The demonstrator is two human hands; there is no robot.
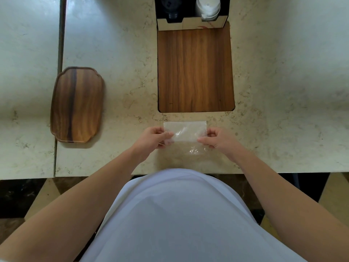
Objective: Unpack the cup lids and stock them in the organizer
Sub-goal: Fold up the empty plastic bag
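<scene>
White cloth of the person's shirt (175,214) fills the bottom of the view, with both bare forearms reaching forward from either side of it over the near edge of a pale marble counter (283,91). Just past that edge, the left hand (153,137) and the right hand (219,138) each pinch one end of a folded clear plastic bag (186,131), thumb and fingertips curled onto the film. The bag is held flat between them, and a crumpled loose part of the plastic lies on the counter just below it; whether the folded part touches the stone cannot be told. Left of the hands, well apart, a dark wooden tray (76,104) with a scalloped rim rests near a seam in the counter. Straight beyond the bag lies a rectangular wooden board (195,70). At its far end stands a black cardboard organizer (192,23) with two compartments: the left one holds something dark that cannot be made out, and the right one holds a stack of white cup lids (208,7).
</scene>
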